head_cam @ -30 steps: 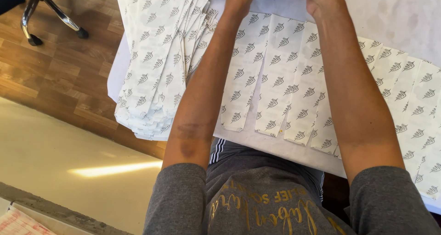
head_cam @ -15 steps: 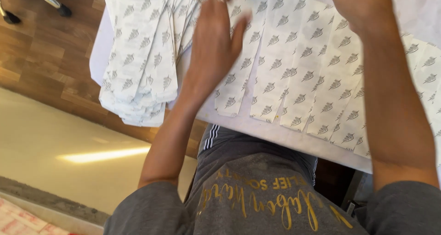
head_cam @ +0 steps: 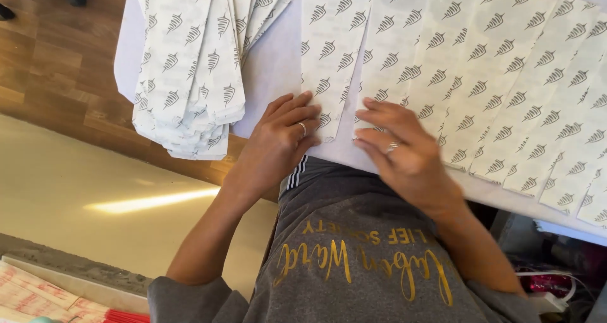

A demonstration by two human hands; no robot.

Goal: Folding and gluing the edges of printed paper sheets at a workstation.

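Observation:
My left hand (head_cam: 278, 143) lies at the near edge of the white table (head_cam: 272, 76), its fingers spread on the bottom end of a long white paper bag (head_cam: 332, 38) printed with grey leaf marks. My right hand (head_cam: 404, 152) rests flat beside it on the lower end of the neighbouring bag (head_cam: 395, 51). Both hands press on the paper and grip nothing. To the right, several more such bags (head_cam: 518, 83) lie overlapped in a row across the table.
A thick stack of the same printed bags (head_cam: 190, 70) hangs over the table's left edge. Wooden floor (head_cam: 57, 64) shows at left. Pink printed sheets (head_cam: 31, 291) lie at bottom left, a white power strip (head_cam: 556, 294) at bottom right.
Both hands have come back from the far part of the table to its near edge. The left hand has shifted right onto the end of a single bag.

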